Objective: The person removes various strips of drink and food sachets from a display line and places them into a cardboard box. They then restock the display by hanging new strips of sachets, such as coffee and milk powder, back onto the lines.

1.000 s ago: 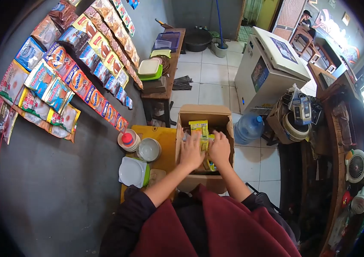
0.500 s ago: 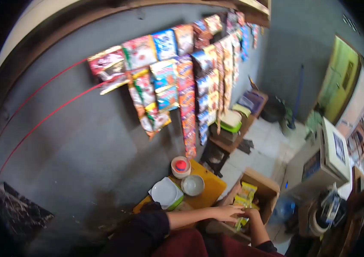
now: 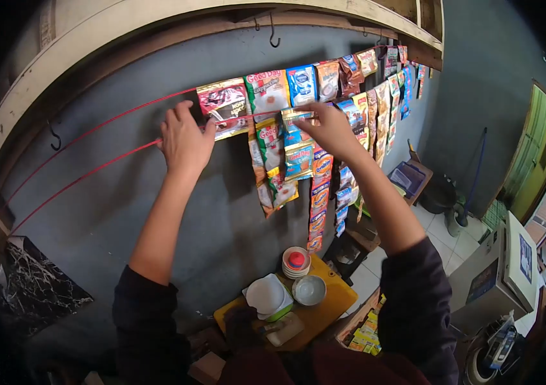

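Note:
My left hand (image 3: 186, 141) is raised to the wall with fingers apart, beside a red-and-black coffee sachet (image 3: 223, 101). The lower red string (image 3: 103, 167) runs behind or through this hand; its exact contact is hidden. To the right, my right hand (image 3: 329, 128) has thumb and fingers closed around the same string, just above a strip of blue sachets (image 3: 298, 162). Next to that strip hang green-and-white coffee sachets (image 3: 271, 144) and a long orange strip (image 3: 320, 205). A row including a white cappuccino sachet (image 3: 266, 93) hangs from the upper string.
Below, a yellow table (image 3: 343, 295) carries stacked bowls (image 3: 295, 262), a grey bowl (image 3: 309, 290) and a white dish (image 3: 265, 295). A cardboard box (image 3: 351, 314) holds yellow packets (image 3: 368, 330). Overhead are a wooden beam (image 3: 151, 45) and a metal hook (image 3: 275, 33). A white fridge (image 3: 494, 256) stands right.
Both hands have risen from the cardboard box to the hanging sachets and string. My view has tilted up, and the box is now partly covered by my right sleeve.

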A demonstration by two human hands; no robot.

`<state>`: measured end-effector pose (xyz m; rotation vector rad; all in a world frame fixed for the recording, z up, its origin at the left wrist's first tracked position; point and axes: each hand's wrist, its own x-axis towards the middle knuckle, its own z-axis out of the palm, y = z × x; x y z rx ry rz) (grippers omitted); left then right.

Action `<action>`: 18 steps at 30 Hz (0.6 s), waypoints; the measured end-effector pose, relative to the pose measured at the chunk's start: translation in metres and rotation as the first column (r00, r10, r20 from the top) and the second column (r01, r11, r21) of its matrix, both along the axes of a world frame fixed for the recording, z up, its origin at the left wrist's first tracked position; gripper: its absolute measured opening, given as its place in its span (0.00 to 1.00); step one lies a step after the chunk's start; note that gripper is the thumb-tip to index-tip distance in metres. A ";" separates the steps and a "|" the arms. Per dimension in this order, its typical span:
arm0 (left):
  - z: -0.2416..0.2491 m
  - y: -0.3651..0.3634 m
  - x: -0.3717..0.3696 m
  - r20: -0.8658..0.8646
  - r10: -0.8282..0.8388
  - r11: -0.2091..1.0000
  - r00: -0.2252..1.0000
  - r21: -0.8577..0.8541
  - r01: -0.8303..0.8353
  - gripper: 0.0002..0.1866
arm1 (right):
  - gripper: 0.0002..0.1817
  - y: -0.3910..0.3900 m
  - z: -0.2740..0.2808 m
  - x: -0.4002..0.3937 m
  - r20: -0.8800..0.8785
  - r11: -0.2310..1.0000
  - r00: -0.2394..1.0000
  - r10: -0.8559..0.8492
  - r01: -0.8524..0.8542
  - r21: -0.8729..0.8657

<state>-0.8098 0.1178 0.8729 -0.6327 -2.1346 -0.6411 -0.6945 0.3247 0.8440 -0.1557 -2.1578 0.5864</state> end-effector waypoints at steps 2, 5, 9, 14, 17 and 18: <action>0.002 -0.006 0.001 0.125 -0.023 0.984 0.992 -0.173 0.045 0.26 | 0.21 0.006 0.018 -0.035 -0.137 0.984 0.980 -0.142 0.156 0.092; 0.014 -0.018 0.003 0.196 -0.039 0.938 0.980 -0.332 0.104 0.27 | 0.29 0.003 0.035 -0.062 -0.005 0.953 0.955 -0.297 0.297 -0.062; 0.036 -0.022 0.000 0.122 -0.046 0.943 0.992 -0.322 0.083 0.27 | 0.44 0.005 0.040 -0.082 0.176 0.952 0.950 -0.257 0.280 -0.126; 0.048 0.006 -0.033 0.386 -0.174 0.968 0.906 -0.099 0.228 0.25 | 0.49 0.006 0.044 -0.087 0.172 0.940 0.955 -0.244 0.276 -0.201; 0.051 0.006 -0.038 0.387 -0.192 0.974 0.902 -0.038 0.224 0.27 | 0.46 0.017 0.054 -0.082 0.230 0.948 0.949 -0.214 0.259 -0.186; 0.053 0.005 -0.036 0.395 -0.222 0.971 0.892 0.005 0.239 0.28 | 0.46 0.026 0.053 -0.087 0.228 0.949 0.951 -0.210 0.254 -0.186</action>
